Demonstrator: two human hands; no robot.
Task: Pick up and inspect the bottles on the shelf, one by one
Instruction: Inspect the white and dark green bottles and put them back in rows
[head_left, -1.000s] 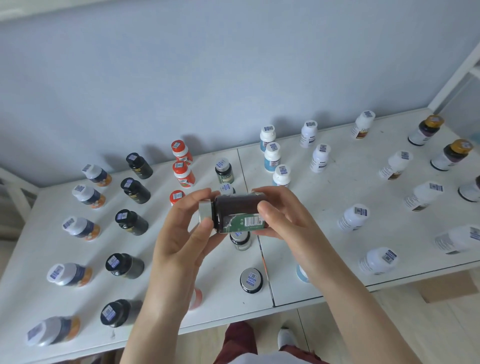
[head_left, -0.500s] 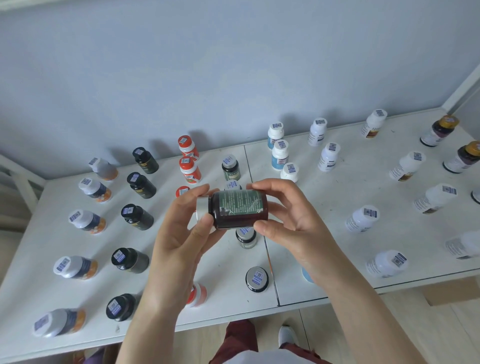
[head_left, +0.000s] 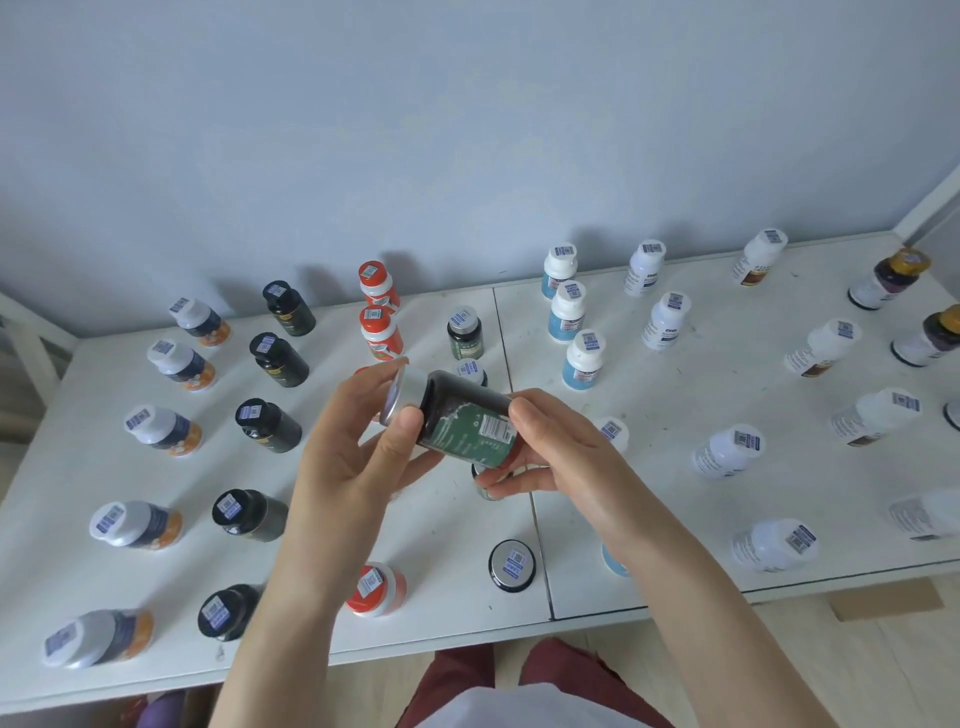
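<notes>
A dark bottle with a green label and a silver cap (head_left: 462, 423) lies tilted in the air above the white shelf (head_left: 457, 525), cap end up and to the left. My left hand (head_left: 353, 457) pinches the cap end between thumb and fingers. My right hand (head_left: 561, 452) grips the bottom end, fingers curled round it. A barcode on the label faces me. Behind my hands, bottles of the same kind (head_left: 464, 338) stand partly hidden.
Rows of capped bottles stand on the shelf: grey-capped with orange bases (head_left: 166, 430) and black ones (head_left: 267, 425) at left, red ones (head_left: 381, 333) in the middle, white ones (head_left: 584, 358) at right, gold-capped ones (head_left: 891, 275) far right. A silver-capped bottle (head_left: 511, 565) stands near the front edge.
The bottle has tipped from level to tilted, cap end raised, and turned so the barcode shows again. Both hands kept their hold on it.
</notes>
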